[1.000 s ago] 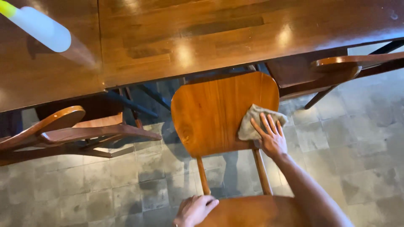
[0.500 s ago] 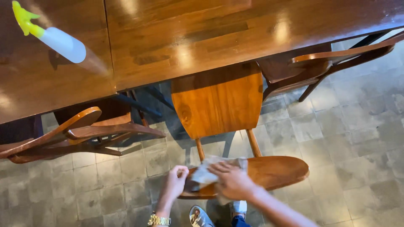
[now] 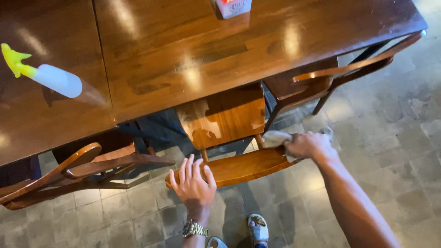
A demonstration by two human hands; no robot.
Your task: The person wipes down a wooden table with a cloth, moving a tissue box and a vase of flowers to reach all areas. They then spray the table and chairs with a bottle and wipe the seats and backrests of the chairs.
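The person stands over a wooden chair (image 3: 229, 151) tucked partly under the long dark surface (image 3: 239, 55). The right hand (image 3: 308, 146) is clenched around a grey cloth (image 3: 275, 138), pressing it against the far right edge of the chair's seat. The left hand (image 3: 194, 181) lies flat and released, fingers spread, on the near left edge of the same seat, holding nothing (a watch sits on that wrist).

On the surface, well apart from both hands, a white spray bottle (image 3: 55, 79) with a yellow trigger lies on its side. Two more chairs flank the middle one, one at left (image 3: 73, 172) and one at right (image 3: 330, 78).

As I judge it, the cloth sits so close to the seat's rim that a hard push could carry it off onto the tiled floor (image 3: 390, 138). Leaning weight on the seat's front edge might also tip or skid the chair on those tiles.
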